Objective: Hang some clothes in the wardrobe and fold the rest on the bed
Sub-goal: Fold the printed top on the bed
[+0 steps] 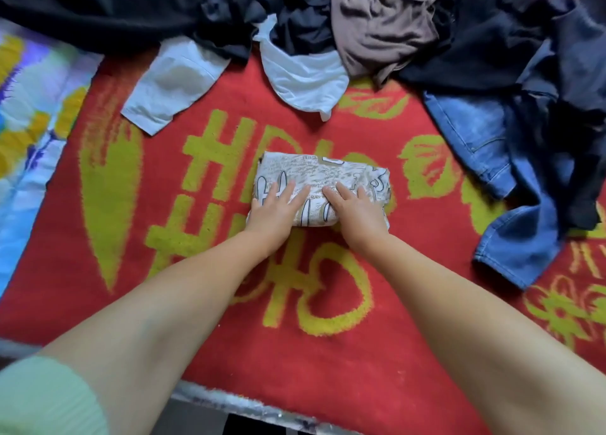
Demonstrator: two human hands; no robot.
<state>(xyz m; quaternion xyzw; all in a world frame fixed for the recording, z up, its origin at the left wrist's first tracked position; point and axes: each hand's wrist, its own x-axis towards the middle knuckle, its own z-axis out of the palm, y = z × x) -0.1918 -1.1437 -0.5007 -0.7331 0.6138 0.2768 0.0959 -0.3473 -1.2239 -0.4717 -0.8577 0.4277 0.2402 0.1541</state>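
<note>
A small folded garment [323, 175], cream with a dark printed pattern, lies in the middle of the red blanket [210, 320] on the bed. My left hand [277, 206] presses flat on its left half with straight fingers. My right hand [355, 208] presses flat on its right half the same way. A heap of unfolded clothes stretches across the far side: a black garment [108, 11], a light blue shirt [170, 84], a white piece [305, 74], a brown top [380, 28] and blue jeans [492, 159] at the right.
The red blanket bears large yellow-green lettering and leaf shapes. A bright flowered sheet [29, 107] shows at the left. The bed's metal edge [229, 402] runs along the near side. More dark clothes [564, 74] are piled at the far right.
</note>
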